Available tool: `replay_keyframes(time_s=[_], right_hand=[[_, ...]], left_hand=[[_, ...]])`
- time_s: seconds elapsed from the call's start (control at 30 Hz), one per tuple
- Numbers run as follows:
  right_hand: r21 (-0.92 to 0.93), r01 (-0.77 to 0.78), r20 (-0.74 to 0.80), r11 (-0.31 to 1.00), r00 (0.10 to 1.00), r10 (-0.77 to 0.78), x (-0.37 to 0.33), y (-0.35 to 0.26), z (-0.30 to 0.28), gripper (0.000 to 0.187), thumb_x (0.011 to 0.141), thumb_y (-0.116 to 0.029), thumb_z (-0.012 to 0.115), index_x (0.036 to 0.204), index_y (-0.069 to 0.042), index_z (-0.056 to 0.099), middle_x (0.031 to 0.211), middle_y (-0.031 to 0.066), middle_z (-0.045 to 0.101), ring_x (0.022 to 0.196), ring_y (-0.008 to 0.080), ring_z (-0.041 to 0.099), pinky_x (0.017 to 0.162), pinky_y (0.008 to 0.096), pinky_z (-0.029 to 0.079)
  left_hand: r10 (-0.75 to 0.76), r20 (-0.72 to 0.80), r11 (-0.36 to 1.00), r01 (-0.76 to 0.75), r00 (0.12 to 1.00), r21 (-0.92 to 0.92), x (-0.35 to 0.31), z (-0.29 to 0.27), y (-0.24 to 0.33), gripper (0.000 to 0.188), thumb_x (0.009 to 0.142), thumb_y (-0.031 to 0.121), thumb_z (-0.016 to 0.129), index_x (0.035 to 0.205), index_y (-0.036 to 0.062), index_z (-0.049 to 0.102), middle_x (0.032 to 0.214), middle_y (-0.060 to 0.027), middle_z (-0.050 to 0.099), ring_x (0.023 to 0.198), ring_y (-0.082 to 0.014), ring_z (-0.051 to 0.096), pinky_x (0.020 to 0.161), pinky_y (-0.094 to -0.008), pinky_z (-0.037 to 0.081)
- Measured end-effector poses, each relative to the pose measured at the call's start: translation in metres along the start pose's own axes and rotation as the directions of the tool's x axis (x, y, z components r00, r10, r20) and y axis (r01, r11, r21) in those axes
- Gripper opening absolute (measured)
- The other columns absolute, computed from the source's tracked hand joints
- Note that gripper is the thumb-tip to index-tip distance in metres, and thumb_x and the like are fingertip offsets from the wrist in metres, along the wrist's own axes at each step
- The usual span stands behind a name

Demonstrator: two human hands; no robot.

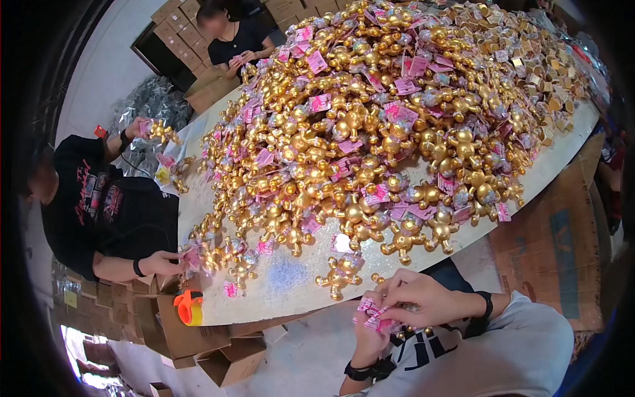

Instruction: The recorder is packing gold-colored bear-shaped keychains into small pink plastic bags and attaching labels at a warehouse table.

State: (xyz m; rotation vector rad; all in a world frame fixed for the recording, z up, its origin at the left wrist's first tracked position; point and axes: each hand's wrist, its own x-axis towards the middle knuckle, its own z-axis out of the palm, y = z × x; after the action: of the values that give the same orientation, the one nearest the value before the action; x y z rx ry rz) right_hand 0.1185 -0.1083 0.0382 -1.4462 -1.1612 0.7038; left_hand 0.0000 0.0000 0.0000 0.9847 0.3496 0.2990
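Pale tabletop [291, 302] stretches beyond both hands, heaped with gold figurines [354, 119]. Left hand [370, 338] and right hand [425, 299], close together with fingers drawn in, pinch a pink tag [370, 315] between them. One lone figurine [339, 276] lies just beyond the hands; a co-worker [122, 208] is well to their left.

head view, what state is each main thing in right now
left hand: closed on the pink card
right hand: fingers pinching the pink card
pink card: held in both hands
gold figure: lying at the front of the table
heap of gold figures: piled loosely, pink tags among them
table: mostly covered
cardboard box: open at the top
background cartons: stacked
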Motion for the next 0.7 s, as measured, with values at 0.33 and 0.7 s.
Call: replay_keyframes(time_s=[0.33, 0.7], right_hand=[[-0.67, -0.24, -0.487, 0.703, 0.856, -0.172, 0.073, 0.059, -0.07, 0.029, 0.084, -0.026, 0.062, 0.102, -0.004, 0.054, 0.096, 0.0133, 0.056, 0.099, 0.0326, 0.049, 0.084, 0.043, 0.039], [0.571, 0.301, -0.683, 0.764, 0.691, 0.238, 0.098, 0.086, -0.091, 0.014, 0.095, -0.014, 0.05, 0.102, -0.004, 0.055, 0.086, 0.0072, 0.063, 0.065, 0.0176, 0.062, 0.058, 0.0311, 0.048]], left_hand=[[-0.18, 0.267, 0.87, 0.279, 0.947, -0.406, 0.0, -0.001, 0.0, 0.036, 0.095, 0.042, 0.046, 0.095, 0.0059, 0.046, 0.074, 0.0011, 0.035, 0.062, -0.0091, 0.032, 0.05, -0.0211, 0.029], [-0.083, -0.02, 0.974, 0.077, 0.996, -0.212, -0.006, 0.013, 0.011, 0.015, 0.099, 0.022, 0.041, 0.103, 0.0077, 0.045, 0.076, -0.0074, 0.047, 0.065, -0.0207, 0.05, 0.039, -0.0242, 0.037]])
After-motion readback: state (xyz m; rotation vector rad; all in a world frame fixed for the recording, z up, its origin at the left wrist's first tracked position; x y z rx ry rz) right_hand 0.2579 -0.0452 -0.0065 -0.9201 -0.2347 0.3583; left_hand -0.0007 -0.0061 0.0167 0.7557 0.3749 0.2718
